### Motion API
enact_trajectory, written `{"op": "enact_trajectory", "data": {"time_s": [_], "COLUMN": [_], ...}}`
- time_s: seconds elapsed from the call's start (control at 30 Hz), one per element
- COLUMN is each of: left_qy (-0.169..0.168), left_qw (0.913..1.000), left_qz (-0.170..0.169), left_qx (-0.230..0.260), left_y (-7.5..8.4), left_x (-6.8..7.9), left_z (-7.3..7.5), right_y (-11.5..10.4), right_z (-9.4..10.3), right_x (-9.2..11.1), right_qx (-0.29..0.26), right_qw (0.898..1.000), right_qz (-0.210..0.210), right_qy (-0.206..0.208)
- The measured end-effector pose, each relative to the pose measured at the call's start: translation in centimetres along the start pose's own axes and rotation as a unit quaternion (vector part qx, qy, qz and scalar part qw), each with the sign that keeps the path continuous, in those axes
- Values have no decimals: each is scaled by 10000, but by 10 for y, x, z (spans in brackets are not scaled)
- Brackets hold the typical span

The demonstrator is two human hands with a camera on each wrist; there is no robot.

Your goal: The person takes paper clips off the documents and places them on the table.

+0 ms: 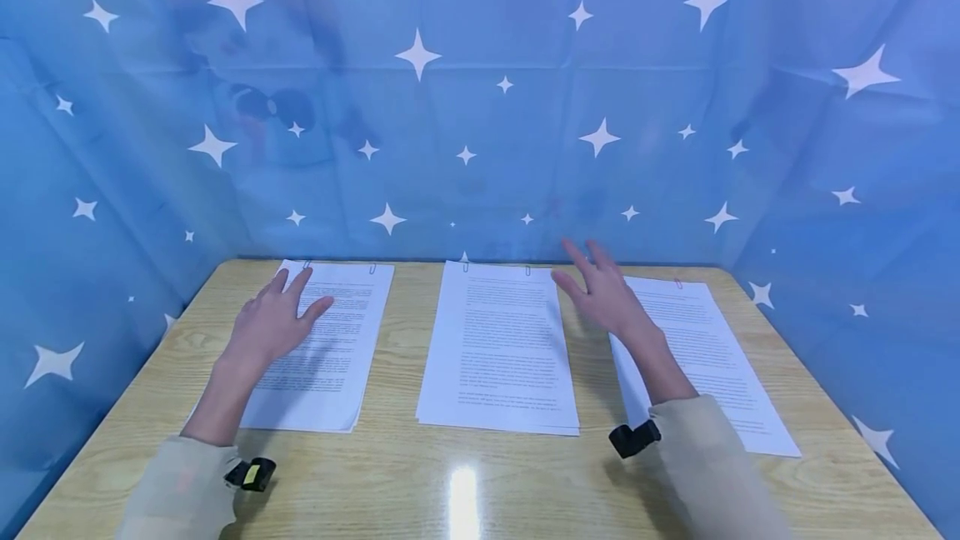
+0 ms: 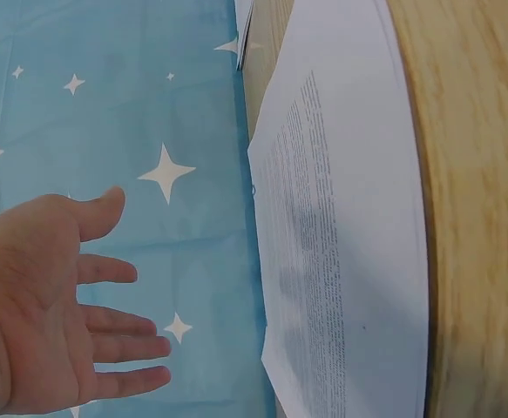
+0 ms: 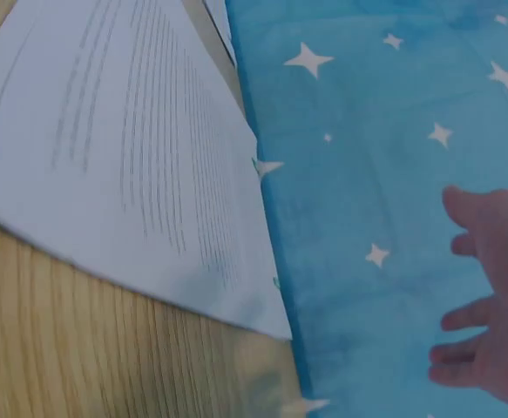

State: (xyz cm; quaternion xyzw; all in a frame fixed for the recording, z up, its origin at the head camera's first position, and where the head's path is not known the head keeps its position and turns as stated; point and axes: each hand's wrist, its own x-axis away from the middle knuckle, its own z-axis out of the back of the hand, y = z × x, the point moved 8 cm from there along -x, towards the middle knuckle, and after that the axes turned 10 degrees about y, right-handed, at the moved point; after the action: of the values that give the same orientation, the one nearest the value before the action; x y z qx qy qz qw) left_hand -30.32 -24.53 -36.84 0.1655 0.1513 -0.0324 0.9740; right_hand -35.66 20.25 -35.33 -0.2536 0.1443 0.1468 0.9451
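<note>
My left hand (image 1: 270, 319) hovers over the left stack of printed paper (image 1: 330, 357), fingers spread and holding nothing. In the left wrist view its palm and straight fingers show apart from the sheets. My right hand (image 1: 603, 298), also spread and holding nothing, is above the gap between the middle paper stack (image 1: 510, 348) and the right paper stack (image 1: 712, 365). The right forearm hides part of the right stack. Paper clips (image 1: 528, 271) sit on the far edges of the left and middle stacks; a red paper clip (image 1: 678, 283) is on the right one.
The three stacks lie side by side on a wooden table (image 1: 390, 482), close to its far edge. Behind and at both sides hangs a blue curtain (image 1: 480, 115) with white stars. Black wrist straps (image 1: 633, 438) sit at both sleeves.
</note>
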Motion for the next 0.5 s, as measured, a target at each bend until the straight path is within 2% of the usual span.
{"op": "enact_trajectory", "data": {"time_s": [0.5], "left_qy": [-131], "left_qw": [9984], "left_qz": [480], "left_qx": [270], "left_y": [-30], "left_x": [4], "left_z": [-1], "right_y": [-60], "right_z": [-46], "right_x": [-14], "right_qx": [-940], "right_qw": [9944], "right_qz": [339], "right_qy": [-330]}}
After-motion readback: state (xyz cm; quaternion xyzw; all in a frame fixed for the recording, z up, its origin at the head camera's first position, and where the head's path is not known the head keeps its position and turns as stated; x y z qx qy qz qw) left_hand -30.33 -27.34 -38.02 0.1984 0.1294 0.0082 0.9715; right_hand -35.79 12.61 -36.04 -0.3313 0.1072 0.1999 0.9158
